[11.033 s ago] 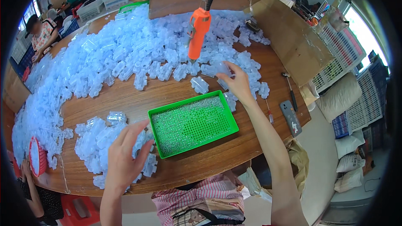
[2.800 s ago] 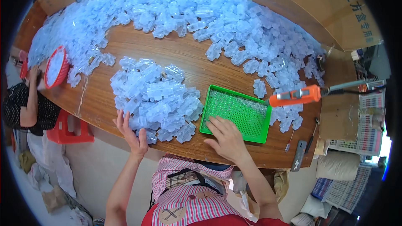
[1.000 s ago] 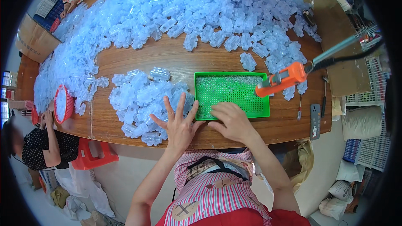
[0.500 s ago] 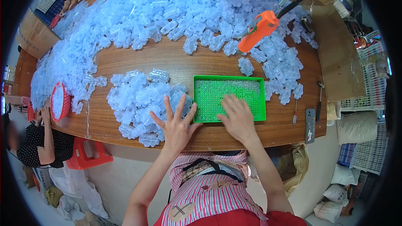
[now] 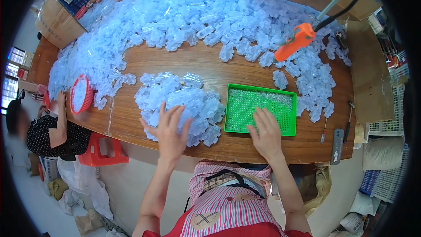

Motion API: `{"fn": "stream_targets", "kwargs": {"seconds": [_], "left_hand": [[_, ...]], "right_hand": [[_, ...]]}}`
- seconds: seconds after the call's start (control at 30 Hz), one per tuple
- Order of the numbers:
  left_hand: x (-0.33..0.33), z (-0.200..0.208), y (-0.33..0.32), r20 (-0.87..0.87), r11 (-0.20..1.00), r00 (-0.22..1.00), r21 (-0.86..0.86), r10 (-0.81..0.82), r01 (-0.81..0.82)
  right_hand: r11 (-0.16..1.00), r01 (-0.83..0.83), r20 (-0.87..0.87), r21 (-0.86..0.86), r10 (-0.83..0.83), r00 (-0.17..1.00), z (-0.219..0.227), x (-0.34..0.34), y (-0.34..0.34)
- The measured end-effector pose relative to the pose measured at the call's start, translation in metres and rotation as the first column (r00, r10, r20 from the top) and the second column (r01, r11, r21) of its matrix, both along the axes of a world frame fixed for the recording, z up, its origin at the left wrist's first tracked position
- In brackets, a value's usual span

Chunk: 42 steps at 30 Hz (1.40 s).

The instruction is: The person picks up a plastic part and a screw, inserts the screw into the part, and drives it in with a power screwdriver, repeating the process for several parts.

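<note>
My left hand (image 5: 170, 132) is open, fingers spread, over the front of a small heap of clear plastic parts (image 5: 175, 98). Some of its fingertips overlap the parts; whether they touch cannot be told. To the right of the heap lies a shallow green tray (image 5: 227, 110) with a perforated or gridded bottom. Many tiny silvery pieces (image 5: 258, 94) are gathered mostly along its far side. Reaching over the tray's front edge, my right hand (image 5: 266, 137) has its fingers stretched out and holds nothing.
A large bank of similar clear parts (image 5: 184, 13) curves round the table (image 5: 171, 62). An orange electric screwdriver (image 5: 296, 43) hangs at the right. A phone-like dark object (image 5: 337, 146) and hand tools lie right. Two people sit left, near a red basket (image 5: 89, 96).
My left hand has moved left, from beside the tray's edge to over the small heap. My right hand has drawn slightly back toward the tray's front edge. The whole view has shifted.
</note>
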<state>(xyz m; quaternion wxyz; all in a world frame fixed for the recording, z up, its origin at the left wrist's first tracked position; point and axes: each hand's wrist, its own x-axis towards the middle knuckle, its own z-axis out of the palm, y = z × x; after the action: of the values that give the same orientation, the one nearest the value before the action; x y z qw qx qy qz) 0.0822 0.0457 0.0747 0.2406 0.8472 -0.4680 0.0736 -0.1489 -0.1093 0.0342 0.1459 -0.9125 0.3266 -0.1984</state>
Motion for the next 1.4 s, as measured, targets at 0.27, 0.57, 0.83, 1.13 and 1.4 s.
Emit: {"fn": "stream_targets", "kwargs": {"seconds": [0.27,0.57,0.83,1.13,1.4], "left_hand": [[0.003,0.015,-0.007,0.073,0.999,0.996,-0.014,-0.046,0.048],[-0.015,-0.01,-0.059,0.087,0.948,0.983,0.291,-0.16,0.128],[-0.032,-0.006,-0.034,-0.044,0.889,0.891,-0.108,-0.451,0.445],[-0.089,-0.062,0.0,-0.208,0.782,0.757,-0.248,-0.62,0.572],[-0.067,-0.023,0.007,-0.016,0.961,0.961,0.035,-0.275,0.275]], "right_hand": [[0.978,0.209,-0.021,-0.007,-0.21,0.978,-0.004,-0.018,-0.004],[0.977,0.181,0.172,0.114,-0.199,0.965,0.036,-0.033,0.023],[0.56,-0.107,0.358,0.822,-0.36,0.862,0.04,-0.033,0.052],[0.104,-0.206,0.229,0.973,-0.523,0.821,-0.028,-0.018,0.07],[0.473,0.108,0.154,0.875,-0.482,0.863,-0.024,-0.008,0.07]]}}
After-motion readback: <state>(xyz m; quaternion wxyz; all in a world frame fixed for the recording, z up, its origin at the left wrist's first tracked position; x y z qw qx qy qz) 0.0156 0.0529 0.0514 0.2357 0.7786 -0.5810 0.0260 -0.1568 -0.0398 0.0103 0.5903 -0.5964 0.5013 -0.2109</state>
